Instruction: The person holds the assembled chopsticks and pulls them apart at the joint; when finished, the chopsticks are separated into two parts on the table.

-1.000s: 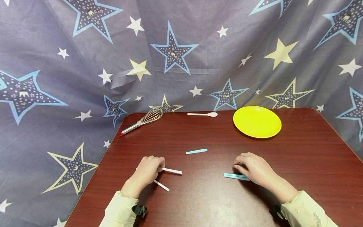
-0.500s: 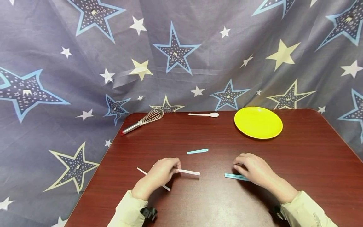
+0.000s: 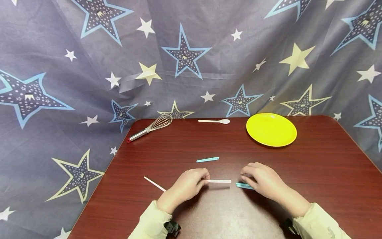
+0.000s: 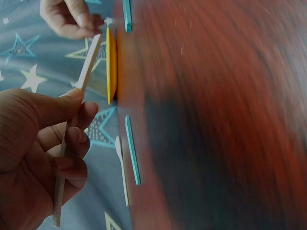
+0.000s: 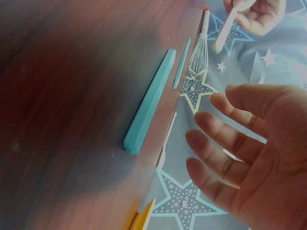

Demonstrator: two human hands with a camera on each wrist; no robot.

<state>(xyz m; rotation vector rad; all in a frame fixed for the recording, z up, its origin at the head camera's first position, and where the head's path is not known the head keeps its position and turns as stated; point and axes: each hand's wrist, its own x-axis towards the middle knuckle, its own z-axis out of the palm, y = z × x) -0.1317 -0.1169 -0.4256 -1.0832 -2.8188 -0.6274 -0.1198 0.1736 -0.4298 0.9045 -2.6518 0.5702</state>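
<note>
My left hand (image 3: 186, 184) pinches a white chopstick (image 3: 219, 181) between thumb and fingers, just above the table. In the left wrist view the white chopstick (image 4: 88, 67) passes across the palm, its far end pointing toward the other hand. Close to that end, my right hand (image 3: 264, 179) hovers with loosely bent fingers and nothing between them. Beneath it lie blue chopsticks (image 3: 244, 186), partly hidden by the hand; the right wrist view shows a blue chopstick (image 5: 149, 103) apart from the fingers. A second white chopstick (image 3: 154, 183) rests on the table, partly covered by my left forearm.
More blue sticks (image 3: 207, 159) lie near the table's middle. Along the back edge are a whisk (image 3: 152, 126), a white spoon (image 3: 215, 121) and a yellow plate (image 3: 271, 129). A star-patterned cloth (image 3: 185, 83) hangs behind the wooden table (image 3: 226, 212).
My left hand has moved right across the table with the white chopstick, leaving the other white one behind. My right hand has shifted slightly left over the blue chopsticks.
</note>
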